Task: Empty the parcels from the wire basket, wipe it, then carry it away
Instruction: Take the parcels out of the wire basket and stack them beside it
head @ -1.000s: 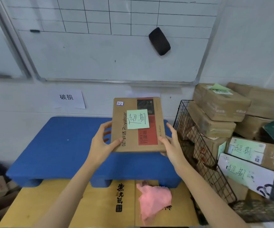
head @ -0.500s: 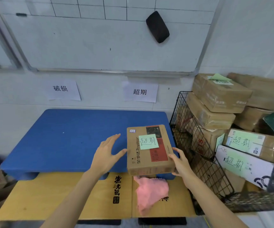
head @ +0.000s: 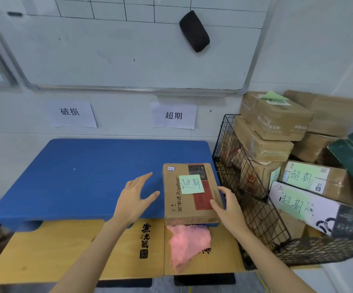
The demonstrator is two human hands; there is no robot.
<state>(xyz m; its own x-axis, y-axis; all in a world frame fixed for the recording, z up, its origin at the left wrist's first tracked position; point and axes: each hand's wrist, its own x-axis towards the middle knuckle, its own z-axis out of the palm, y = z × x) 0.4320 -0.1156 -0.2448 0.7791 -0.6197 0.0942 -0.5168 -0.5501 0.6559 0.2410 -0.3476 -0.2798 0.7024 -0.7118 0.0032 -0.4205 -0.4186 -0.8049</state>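
Nearby: pink cloth (head: pixel 189 244) by parcel (head: pixel 190 193) | wire basket (head: pixel 227 144) alongside | eraser (head: pixel 194 31) on whiteboard (head: pixel 107 53)

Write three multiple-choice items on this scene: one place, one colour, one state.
1. The crumpled pink cloth lies: A on a chair; B on the yellow wooden board; C in a drawer.
2. The sticky note on the flat brown cardboard parcel is: A green; B pink; C white.
3. The left hand is: A gripping the parcel; B holding the cloth; C open, off the parcel.
Key: 1 B, it rests on the board; 2 A, pale green paper; 3 C, fingers spread above the blue plastic pallet; only the right hand holds the parcel.
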